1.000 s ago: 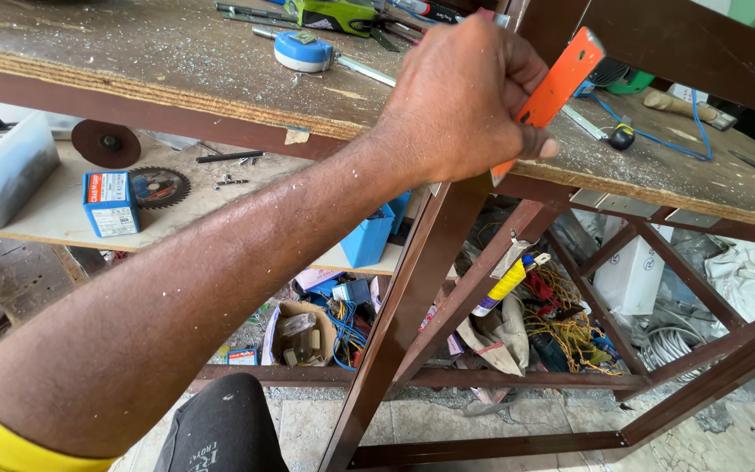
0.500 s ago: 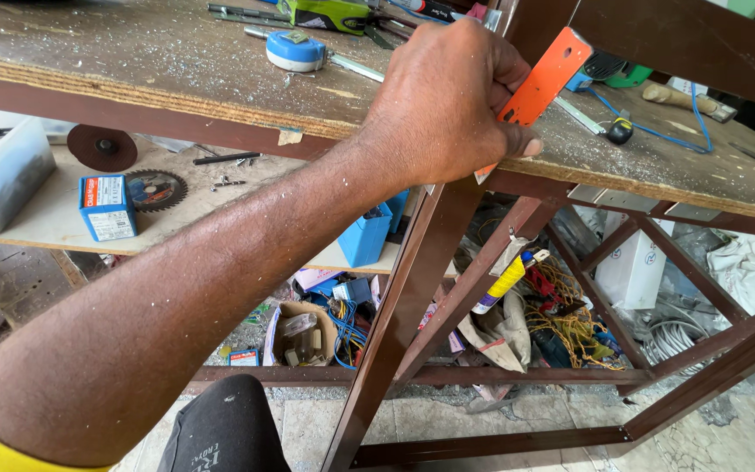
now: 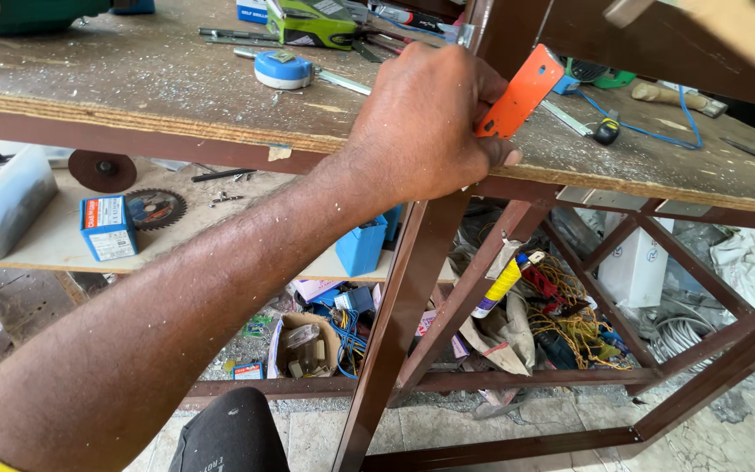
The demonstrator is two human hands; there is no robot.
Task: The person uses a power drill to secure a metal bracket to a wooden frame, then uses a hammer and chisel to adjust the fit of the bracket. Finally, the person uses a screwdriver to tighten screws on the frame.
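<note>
Left hand [image 3: 425, 122] curled tight around the lower end of a flat orange plastic scraper [image 3: 517, 92], fingers wrapped and thumb side toward the bench edge, pinching the tool against the brown metal frame post [image 3: 404, 297]. Only the upper half of the scraper showing past the knuckles, at about two o'clock from the fist. Long axis tilted, running from seven o'clock up to one o'clock, nearly in line with the slanted post. Touching or just off the metal: cannot tell, since the fingers hide the contact. Right hand nowhere in the frame, so the left alone on the work.

Behind the fist, at ten o'clock, a blue-and-white tape measure [image 3: 283, 70] lying on the dusty plywood workbench top [image 3: 133, 87], well apart from the hand. At twelve o'clock, a green power tool [image 3: 312, 22] near the far edge.

On the lower shelf [image 3: 37, 253], at eight o'clock from the hand: a small blue-and-white carton [image 3: 108, 227] standing upright, a toothed saw blade [image 3: 155, 208] flat just beside it, a brown grinding disc [image 3: 102, 169] above. Translucent plastic tub [image 3: 2, 205] at the left edge, contents unclear. Open blue bin [image 3: 362, 245] on the shelf's front edge, directly below the wrist; contents not visible. On the floor, an open cardboard box [image 3: 303, 345] holding small packets, with tangled wires beside it.
</note>
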